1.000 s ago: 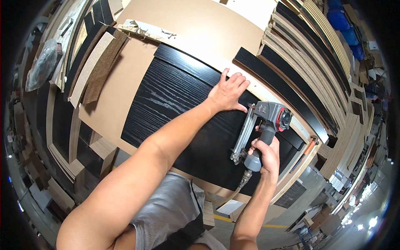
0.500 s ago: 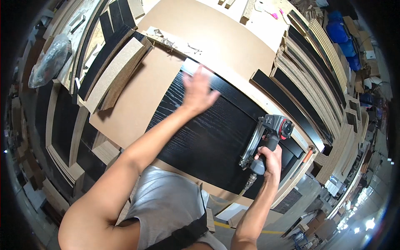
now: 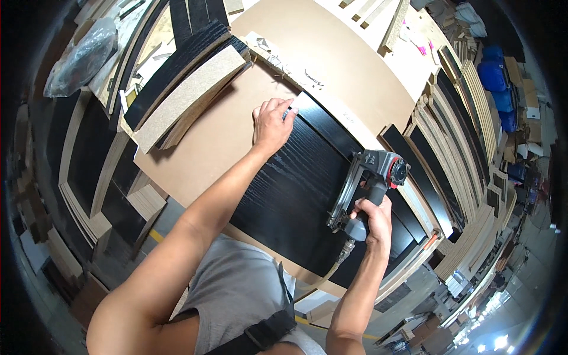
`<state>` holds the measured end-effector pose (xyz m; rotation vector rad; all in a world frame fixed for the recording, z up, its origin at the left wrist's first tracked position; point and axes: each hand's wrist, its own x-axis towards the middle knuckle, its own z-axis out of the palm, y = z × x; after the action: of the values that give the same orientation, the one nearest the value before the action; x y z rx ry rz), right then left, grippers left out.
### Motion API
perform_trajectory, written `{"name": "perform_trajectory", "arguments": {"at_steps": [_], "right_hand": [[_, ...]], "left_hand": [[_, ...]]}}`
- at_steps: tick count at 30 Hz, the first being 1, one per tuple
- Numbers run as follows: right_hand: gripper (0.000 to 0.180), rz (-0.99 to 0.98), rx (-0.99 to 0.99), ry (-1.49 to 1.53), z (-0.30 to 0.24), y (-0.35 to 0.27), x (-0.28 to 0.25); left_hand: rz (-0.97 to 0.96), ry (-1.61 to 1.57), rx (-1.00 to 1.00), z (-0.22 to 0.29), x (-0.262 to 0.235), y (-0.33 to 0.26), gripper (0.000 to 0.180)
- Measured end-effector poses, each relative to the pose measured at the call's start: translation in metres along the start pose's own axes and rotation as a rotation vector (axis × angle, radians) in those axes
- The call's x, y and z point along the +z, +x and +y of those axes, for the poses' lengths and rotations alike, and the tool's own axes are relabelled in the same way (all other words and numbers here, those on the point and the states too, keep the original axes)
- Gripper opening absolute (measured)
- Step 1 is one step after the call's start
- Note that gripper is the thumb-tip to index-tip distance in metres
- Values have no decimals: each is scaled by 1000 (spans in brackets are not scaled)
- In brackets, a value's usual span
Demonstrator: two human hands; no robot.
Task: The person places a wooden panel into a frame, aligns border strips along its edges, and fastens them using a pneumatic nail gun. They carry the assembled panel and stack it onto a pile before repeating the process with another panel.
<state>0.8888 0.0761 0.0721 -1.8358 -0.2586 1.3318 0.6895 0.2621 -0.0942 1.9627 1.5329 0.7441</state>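
Note:
A large black wood-grain panel (image 3: 296, 183) lies flat on a brown fibreboard worktop (image 3: 207, 136). My left hand (image 3: 271, 123) rests on the panel's far left corner, fingers curled over its edge. My right hand (image 3: 371, 220) grips the handle of a grey pneumatic nail gun (image 3: 368, 183) with a red cap, held over the panel's right part. An air hose (image 3: 319, 278) trails from the gun's base toward my body.
A stack of black and bare fibreboard strips (image 3: 183, 89) lies at the worktop's left. More black strips (image 3: 426, 160) and pale boards line the right side. A clear plastic bag (image 3: 80, 56) sits far left. Small staples and scraps (image 3: 284, 62) lie at the back.
My left hand has moved from the panel's far right edge leftward to its far left corner. The view has shifted left. The right hand still holds the nail gun in about the same place.

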Motion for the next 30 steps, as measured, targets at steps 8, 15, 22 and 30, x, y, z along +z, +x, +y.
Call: {"name": "perform_trajectory", "arguments": {"at_steps": [8,15,22,30], "right_hand": [[28,47,-21,-63,1,-9,8],[54,97,-49,-459,56,-59,48],[73,128,-199,-559,58,-132,90],[48,421,-1072,-706,81,-199,74]], "left_hand": [[-44,-21,-15,3,1,-2,34],[-112,-80,182,6,-27,-39,82],[-944,-1495,-435,73,-118,-192,104],[-851,-1886,-626,82,-150,-197,85]]}}
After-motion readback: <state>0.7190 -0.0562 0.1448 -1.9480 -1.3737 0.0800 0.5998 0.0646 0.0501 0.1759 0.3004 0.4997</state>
